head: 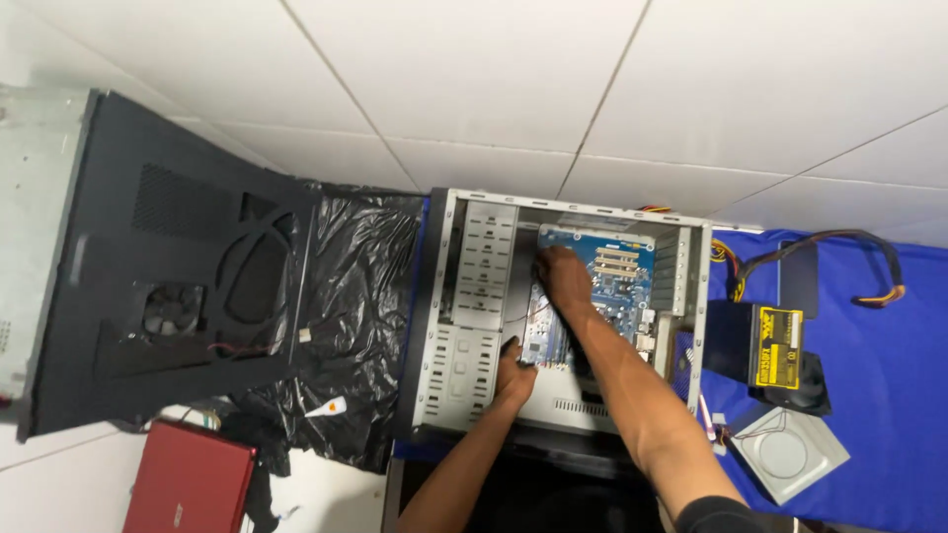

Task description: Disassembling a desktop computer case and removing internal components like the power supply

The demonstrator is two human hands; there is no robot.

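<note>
Inside the open grey metal computer case (pixel 472 296), at the blue cloth's left edge, the right hand (pixel 563 278) presses flat on the blue motherboard (pixel 604 286), while the left hand (pixel 514 367), fingers curled, grips the board's near corner.

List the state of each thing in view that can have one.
Grey metal computer case: open, lying on its side.
Blue motherboard: inside the case.
Black side panel: removed, propped aside.
Black power supply: out of the case.
Left hand, right hand: on the board.
</note>
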